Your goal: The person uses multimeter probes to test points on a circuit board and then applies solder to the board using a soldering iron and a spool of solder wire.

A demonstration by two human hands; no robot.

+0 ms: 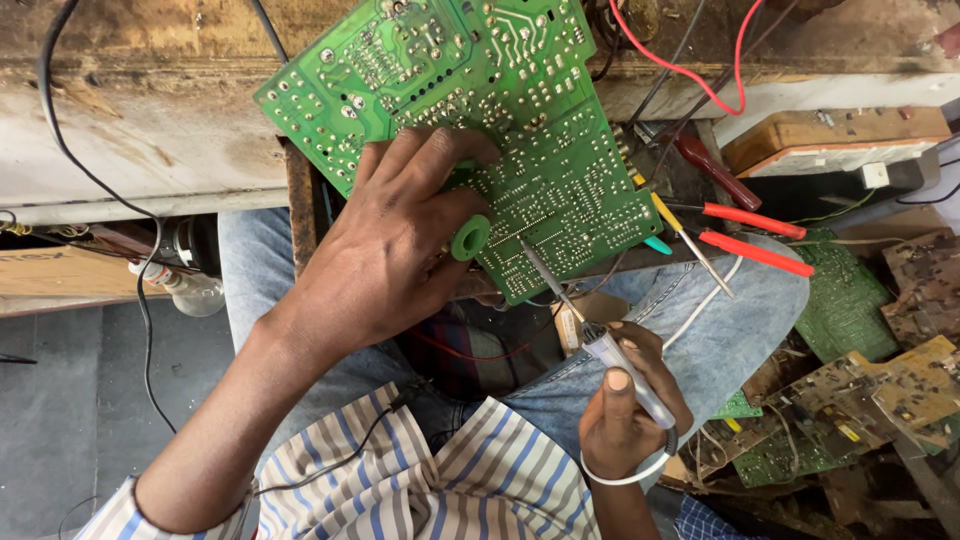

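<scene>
A large green circuit board (pixel 520 110) lies solder-side up, tilted against the worn bench edge above my lap. My left hand (pixel 385 245) presses on its lower left part and grips a green-handled tool (pixel 470 237) between thumb and fingers. My right hand (pixel 625 405) holds a white-handled soldering iron (pixel 610 355); its metal tip (pixel 530 258) touches the board near the lower edge. A white cord loops from the iron around my right wrist.
Red-handled pliers (pixel 755 235) and a yellow-handled screwdriver (pixel 680 232) lie right of the board. Red and black wires (pixel 700 80) hang above. A pile of scrap circuit boards (pixel 870 380) fills the lower right. A wooden box (pixel 830 135) sits on the bench at the right.
</scene>
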